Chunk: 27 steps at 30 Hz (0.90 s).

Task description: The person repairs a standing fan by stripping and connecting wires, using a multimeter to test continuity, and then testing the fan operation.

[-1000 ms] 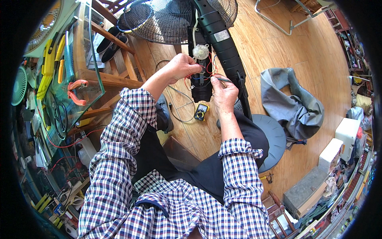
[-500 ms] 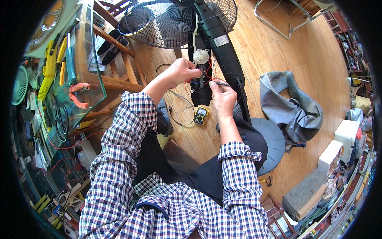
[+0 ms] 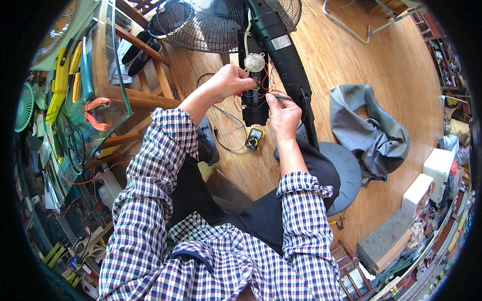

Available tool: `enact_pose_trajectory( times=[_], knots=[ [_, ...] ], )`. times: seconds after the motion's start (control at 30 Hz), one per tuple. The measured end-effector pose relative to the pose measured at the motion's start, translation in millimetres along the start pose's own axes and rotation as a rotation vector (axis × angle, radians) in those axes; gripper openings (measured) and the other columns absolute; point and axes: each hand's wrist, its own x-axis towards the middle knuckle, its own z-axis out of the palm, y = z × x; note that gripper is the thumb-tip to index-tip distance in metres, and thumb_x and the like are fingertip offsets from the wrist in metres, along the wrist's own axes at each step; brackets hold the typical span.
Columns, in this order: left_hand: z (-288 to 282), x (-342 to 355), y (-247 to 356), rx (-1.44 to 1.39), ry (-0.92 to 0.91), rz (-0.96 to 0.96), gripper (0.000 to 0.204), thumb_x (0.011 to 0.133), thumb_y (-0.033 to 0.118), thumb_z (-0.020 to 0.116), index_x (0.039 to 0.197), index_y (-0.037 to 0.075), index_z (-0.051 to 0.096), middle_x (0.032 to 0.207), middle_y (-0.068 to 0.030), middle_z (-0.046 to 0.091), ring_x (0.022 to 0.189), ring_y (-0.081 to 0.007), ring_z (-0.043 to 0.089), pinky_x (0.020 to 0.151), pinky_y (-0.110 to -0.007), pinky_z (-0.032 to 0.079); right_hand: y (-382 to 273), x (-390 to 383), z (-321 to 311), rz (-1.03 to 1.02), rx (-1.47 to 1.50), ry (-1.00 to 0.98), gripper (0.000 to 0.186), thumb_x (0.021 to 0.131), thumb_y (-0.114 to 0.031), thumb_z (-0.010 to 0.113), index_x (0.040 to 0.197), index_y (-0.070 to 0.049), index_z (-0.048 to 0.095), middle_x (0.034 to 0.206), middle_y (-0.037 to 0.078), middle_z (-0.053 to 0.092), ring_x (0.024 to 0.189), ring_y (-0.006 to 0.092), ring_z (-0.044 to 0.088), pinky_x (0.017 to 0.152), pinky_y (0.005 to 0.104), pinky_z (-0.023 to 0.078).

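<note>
A black pedestal fan lies with its long column (image 3: pixel 286 55) toward me, its lower housing (image 3: pixel 255 116) opened up. A round whitish geared motor (image 3: pixel 254 62) sits in that housing, with thin red wires (image 3: pixel 271 75) beside it. My left hand (image 3: pixel 229 83) is closed in a pinch at the wiring just below the motor; what it pinches is too small to make out. Between the thumb and fingers of my right hand (image 3: pixel 285 120) is a slim black test probe (image 3: pixel 284 97), its tip end pointing left into the wires. A yellow-and-black multimeter (image 3: pixel 254 139) stands below the housing.
The fan's wire guard (image 3: pixel 211 30) is at the top. Left is a glass-topped table (image 3: pixel 113 118) with an orange clamp (image 3: pixel 98 114) and tools. A round grey-blue stool or base (image 3: pixel 346 173) and grey cloth (image 3: pixel 371 135) are at right, with boxes (image 3: pixel 417 195) beyond. A cable (image 3: pixel 233 125) curls on the floor.
The view has shifted a little, so the fan sits slightly higher in the picture. Both hands stay at the wiring, the probe still in the right one.
</note>
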Motion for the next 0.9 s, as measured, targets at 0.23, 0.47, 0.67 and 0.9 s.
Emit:
enact_pose_trajectory(
  times=[0.23,0.47,0.67,0.9],
  knots=[
    [-0.9,3.9,-5.6,-0.025,-0.006,0.002,0.027,0.083,0.022,0.079,0.074,-0.003,0.073,0.063,-0.0023,0.061,0.056,-0.0090,0.053,0.050,-0.030,0.041,3.6,2.2,0.4,-0.026,-0.021,-0.009,0.019,0.090,-0.008,0.082,0.105,0.002,0.076,0.095,0.003,0.074,0.084,0.0071,0.066,0.077,0.0220,0.053],
    [-1.0,4.2,-4.1,0.058,-0.021,-0.017,0.027,0.086,0.024,0.080,0.078,-0.001,0.073,0.066,0.0005,0.059,0.060,-0.0076,0.050,0.053,-0.030,0.039,-2.3,-1.5,-1.1,0.007,-0.015,0.021,0.019,0.090,-0.014,0.082,0.099,0.002,0.077,0.092,0.004,0.076,0.085,0.0106,0.068,0.081,0.0267,0.054],
    [-0.3,5.5,-6.4,0.037,0.017,-0.015,0.029,0.082,0.023,0.078,0.070,-0.002,0.071,0.061,-0.0003,0.057,0.057,-0.0076,0.049,0.051,-0.030,0.040,1.2,-4.2,-6.1,0.081,0.163,0.069,0.016,0.092,-0.010,0.079,0.101,0.002,0.073,0.091,0.004,0.074,0.080,0.0089,0.067,0.075,0.0240,0.055],
    [0.6,3.9,-5.1,-0.017,0.005,-0.015,0.029,0.082,0.022,0.079,0.071,-0.003,0.071,0.062,-0.0005,0.058,0.056,-0.0078,0.050,0.050,-0.029,0.039,-11.0,-5.9,-0.5,0.069,0.278,0.116,0.013,0.094,-0.007,0.076,0.102,0.001,0.070,0.092,0.006,0.073,0.082,0.0118,0.070,0.076,0.0257,0.058]
  ],
)
